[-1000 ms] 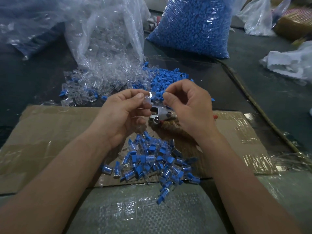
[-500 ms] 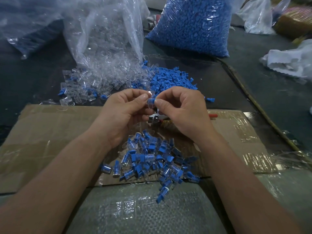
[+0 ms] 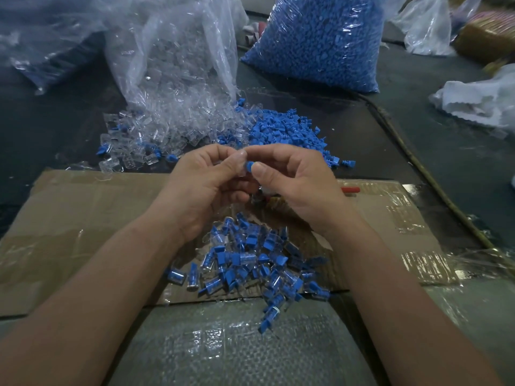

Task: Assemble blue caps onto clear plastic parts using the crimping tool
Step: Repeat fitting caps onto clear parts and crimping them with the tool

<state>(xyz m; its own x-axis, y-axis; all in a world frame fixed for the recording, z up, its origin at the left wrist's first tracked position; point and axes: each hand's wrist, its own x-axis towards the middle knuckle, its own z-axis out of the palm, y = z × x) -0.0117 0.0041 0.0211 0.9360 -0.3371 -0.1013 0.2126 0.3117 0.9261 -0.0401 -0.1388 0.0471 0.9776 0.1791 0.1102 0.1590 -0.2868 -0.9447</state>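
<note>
Looks like a small piecework assembly workshop, not anybody's home. Stock comes in bulk here: a fat sack of blue caps (image 3: 320,43) and a big bag of clear plastic parts (image 3: 172,59), with more of both lying loose on the dark worktable (image 3: 55,129). A flattened, taped-up cardboard sheet (image 3: 83,218) works as the mat, with a pile of finished pieces (image 3: 250,263) on it. Crumpled plastic bags (image 3: 426,26) sit at the back.

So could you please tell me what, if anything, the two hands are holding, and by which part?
The left hand pinches a clear plastic part between thumb and forefinger; the right hand pinches the blue cap by its outer end.
</note>
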